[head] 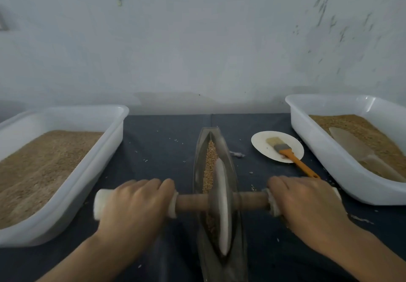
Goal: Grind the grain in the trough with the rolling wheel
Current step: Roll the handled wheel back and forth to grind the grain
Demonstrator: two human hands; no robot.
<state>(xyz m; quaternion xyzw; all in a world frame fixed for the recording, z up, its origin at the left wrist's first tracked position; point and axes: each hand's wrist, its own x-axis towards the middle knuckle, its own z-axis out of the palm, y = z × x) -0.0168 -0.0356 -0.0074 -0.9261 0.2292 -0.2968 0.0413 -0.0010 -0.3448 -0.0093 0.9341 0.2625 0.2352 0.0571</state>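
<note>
Grinding apparatus seen from above: a long, boat-shaped dark trough (228,163) is set lengthwise on a dark blue cloth (158,141), its narrow groove lined with coarse tan grain (209,163). A thin, pale-edged rolling wheel (222,207) is stood upright in the groove, pierced by a turned wooden axle (193,201) whose ends are wrapped in white padding. The left hand (134,202) is curled round the left padded end and the right hand (307,202) round the right, the wheel lying midway between them. White plastic tubs of tan grain are placed at left (105,150) and right (307,132); an orange-handled brush (287,153) is laid across a round white plate (261,147)
</note>
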